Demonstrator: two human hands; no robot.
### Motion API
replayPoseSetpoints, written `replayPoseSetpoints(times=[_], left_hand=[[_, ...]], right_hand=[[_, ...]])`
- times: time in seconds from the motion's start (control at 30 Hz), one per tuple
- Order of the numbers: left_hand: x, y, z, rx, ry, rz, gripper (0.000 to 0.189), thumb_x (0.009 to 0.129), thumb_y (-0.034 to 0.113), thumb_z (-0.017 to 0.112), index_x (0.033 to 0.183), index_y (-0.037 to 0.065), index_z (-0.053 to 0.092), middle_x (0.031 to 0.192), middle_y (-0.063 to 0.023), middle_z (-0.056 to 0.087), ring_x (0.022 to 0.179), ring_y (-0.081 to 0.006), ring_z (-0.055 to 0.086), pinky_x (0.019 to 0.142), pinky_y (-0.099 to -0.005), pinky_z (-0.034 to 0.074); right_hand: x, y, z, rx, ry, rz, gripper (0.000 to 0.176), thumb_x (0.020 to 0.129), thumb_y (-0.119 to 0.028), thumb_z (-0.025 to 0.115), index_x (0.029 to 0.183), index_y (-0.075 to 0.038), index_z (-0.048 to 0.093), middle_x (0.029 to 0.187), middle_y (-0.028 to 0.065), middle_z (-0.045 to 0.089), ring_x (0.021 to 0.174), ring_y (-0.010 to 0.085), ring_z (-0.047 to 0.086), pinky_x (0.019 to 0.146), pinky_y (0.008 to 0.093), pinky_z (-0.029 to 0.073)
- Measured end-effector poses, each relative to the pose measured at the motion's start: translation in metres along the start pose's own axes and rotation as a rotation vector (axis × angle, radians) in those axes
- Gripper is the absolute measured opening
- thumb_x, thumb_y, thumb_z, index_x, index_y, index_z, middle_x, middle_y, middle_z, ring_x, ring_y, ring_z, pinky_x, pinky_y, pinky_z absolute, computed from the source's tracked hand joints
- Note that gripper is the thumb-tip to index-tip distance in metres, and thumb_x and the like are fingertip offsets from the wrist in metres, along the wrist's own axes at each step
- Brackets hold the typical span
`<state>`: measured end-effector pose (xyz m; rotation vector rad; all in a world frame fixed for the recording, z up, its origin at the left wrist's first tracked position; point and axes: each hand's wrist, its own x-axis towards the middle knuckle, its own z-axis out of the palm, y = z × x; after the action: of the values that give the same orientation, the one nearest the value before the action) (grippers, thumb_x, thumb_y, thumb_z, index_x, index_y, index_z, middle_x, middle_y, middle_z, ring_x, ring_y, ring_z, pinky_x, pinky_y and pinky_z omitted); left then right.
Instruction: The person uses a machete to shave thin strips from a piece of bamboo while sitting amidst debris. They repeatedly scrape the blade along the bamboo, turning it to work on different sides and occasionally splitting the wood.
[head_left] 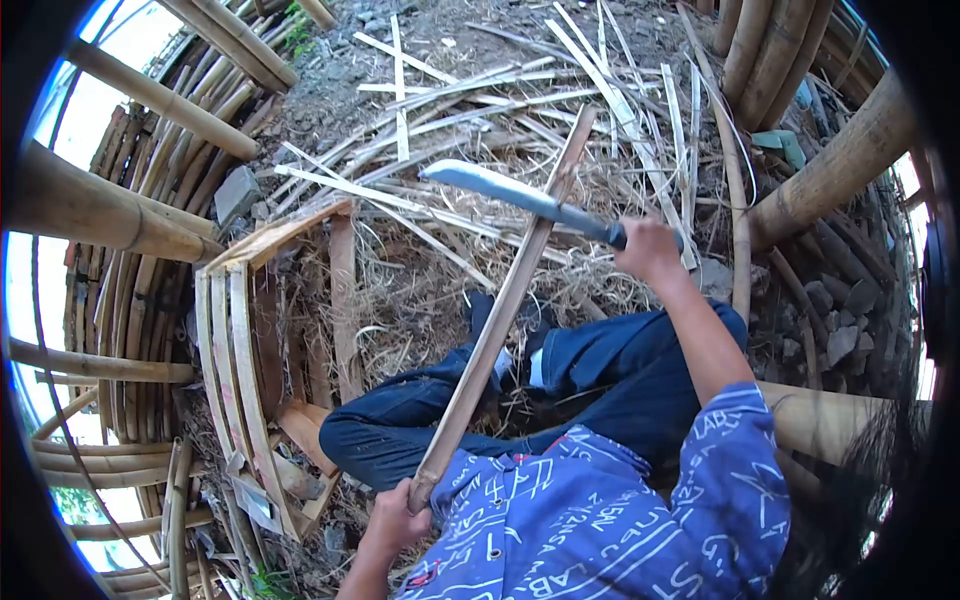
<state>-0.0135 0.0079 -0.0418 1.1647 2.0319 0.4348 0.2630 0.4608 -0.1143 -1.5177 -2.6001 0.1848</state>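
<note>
Bamboo scraps (480,120) litter the ground ahead. Left hand (395,520) grips a long bamboo slat's (500,310) lower end. Right hand (650,248) clenches a machete (520,195), its blade crossing the slat.

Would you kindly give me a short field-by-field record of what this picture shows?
setting: outdoors, ground littered with bamboo slivers
left hand: grips the lower end of a long bamboo strip
right hand: holds a machete by its handle
blade: crosses the bamboo strip near its upper part; contact unclear
person: seated, legs in dark trousers
beside: curved slat frame on the left hand's side
</note>
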Motion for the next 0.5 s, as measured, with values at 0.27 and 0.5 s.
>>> replayPoseSetpoints(times=[0.27, 0.5], left_hand=[[-0.011, -0.008, -0.004, 0.004, -0.034, 0.044, 0.02, 0.064, 0.01, 0.065, 0.075, 0.001, 0.051, 0.057, -0.02, 0.053, 0.056, -0.0407, 0.059, 0.051, -0.0429, 0.047], [-0.028, -0.031, 0.0, 0.083, 0.005, 0.143, 0.021, 0.061, 0.011, 0.065, 0.073, 0.002, 0.05, 0.053, -0.0187, 0.051, 0.051, -0.0397, 0.058, 0.048, -0.0442, 0.046]], right_hand=[[-0.041, -0.029, -0.031, 0.22, -0.036, -0.242, 0.016, 0.068, -0.018, 0.068, 0.08, -0.009, 0.063, 0.071, 0.0153, 0.066, 0.071, 0.0337, 0.067, 0.064, 0.0455, 0.053], [-0.02, 0.018, -0.05, 0.069, 0.096, 0.108, 0.017, 0.072, -0.018, 0.068, 0.085, -0.008, 0.065, 0.072, 0.0161, 0.067, 0.069, 0.0318, 0.069, 0.065, 0.0431, 0.055]])
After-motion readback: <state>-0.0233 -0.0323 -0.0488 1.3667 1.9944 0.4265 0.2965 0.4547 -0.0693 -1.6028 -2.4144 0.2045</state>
